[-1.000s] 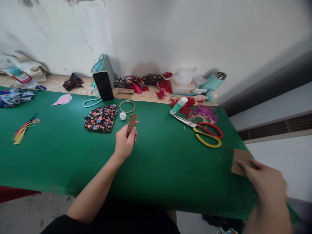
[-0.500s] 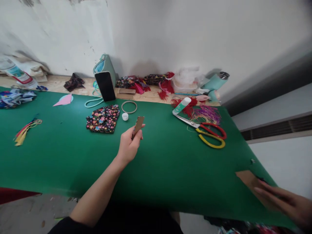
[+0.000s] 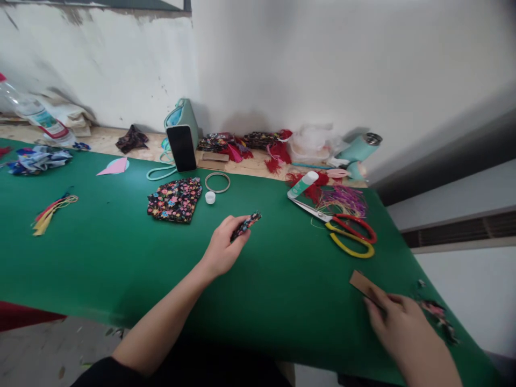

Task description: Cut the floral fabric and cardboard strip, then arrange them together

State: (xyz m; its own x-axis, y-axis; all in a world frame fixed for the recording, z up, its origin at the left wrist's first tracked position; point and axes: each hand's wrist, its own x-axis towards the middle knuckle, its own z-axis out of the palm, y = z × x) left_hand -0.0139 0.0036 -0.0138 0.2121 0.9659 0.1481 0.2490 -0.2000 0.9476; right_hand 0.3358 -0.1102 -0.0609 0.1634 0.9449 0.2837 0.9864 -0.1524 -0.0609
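Since a second ago the left hand (image 3: 224,249) has tipped its card piece (image 3: 245,226) over, so the floral-covered face now shows instead of bare brown, and the hand has sunk close to the mat (image 3: 100,258). The right hand (image 3: 397,322) has come back in from the table's edge with its card (image 3: 365,285), which now lies lower and nearer the middle.

The step in hand looks like gathering two small card panels, one already fabric-covered, one plain. The next move likely calls for bringing the two together over open mat, with faces and edges lined up.

The left hand pinches the covered piece between thumb and fingertips, the piece pointing up and right, forearm stretched diagonally across the mat. The right hand lies low at the near right, fingers on the near end of the plain card, which lies nearly flat; whether the thumb grips beneath cannot be told.

Scissors (image 3: 346,231) and a glue stick (image 3: 301,185) lie beyond, between the hands; a floral cloth (image 3: 175,200) lies left of them.
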